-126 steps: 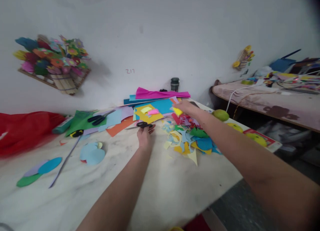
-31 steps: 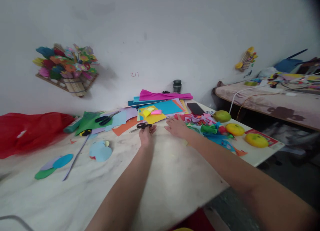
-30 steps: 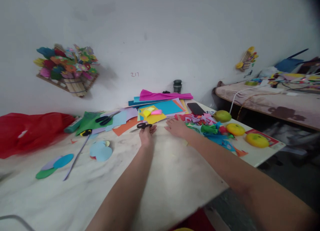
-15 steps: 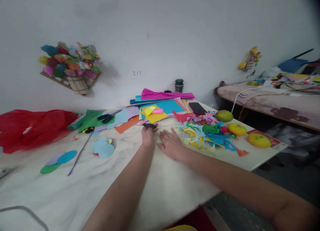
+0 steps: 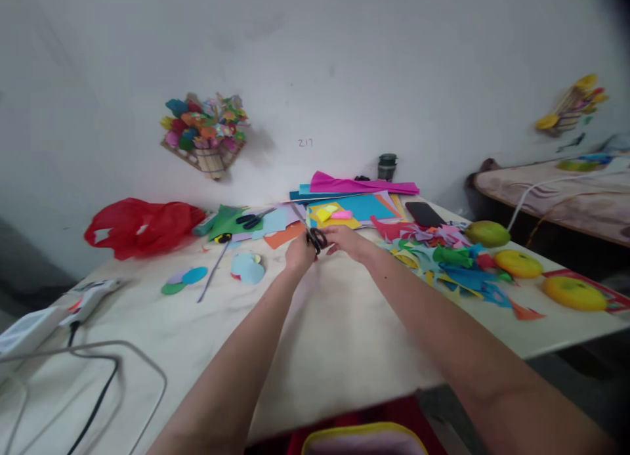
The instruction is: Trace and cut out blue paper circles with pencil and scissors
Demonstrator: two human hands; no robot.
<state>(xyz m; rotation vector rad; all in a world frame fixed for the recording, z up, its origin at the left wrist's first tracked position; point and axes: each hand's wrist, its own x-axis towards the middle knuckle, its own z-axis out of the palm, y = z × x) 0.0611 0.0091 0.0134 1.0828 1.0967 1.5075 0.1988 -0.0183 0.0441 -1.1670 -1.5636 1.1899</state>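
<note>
Over the middle of the table, my left hand [image 5: 300,253] is closed around a pair of scissors with black handles [image 5: 319,238]. The scissor blades tilt up and away, toward the paper. My right hand [image 5: 347,241] is at the handle loops, thumb and fingers apart; its fingertips are at or very near the loop, and contact cannot be made out. Beyond the hands lie an orange sheet [image 5: 284,236] and a yellow sheet [image 5: 347,222] bearing small yellow and pink pieces. Cut light-blue rounds [image 5: 249,269] rest left of my left hand.
Paper scraps [image 5: 460,271] heap at right, beside a phone [image 5: 424,214] and yellow-green fruits [image 5: 518,263]. On the left are a second pair of scissors [image 5: 251,220], a red bag [image 5: 142,226], coloured ovals [image 5: 195,275], a power strip [image 5: 93,299] and cables [image 5: 109,381].
My left hand has raised and turned the scissors so the handles face my right hand. The right hand has lifted off the table toward them. The view has swung left.
</note>
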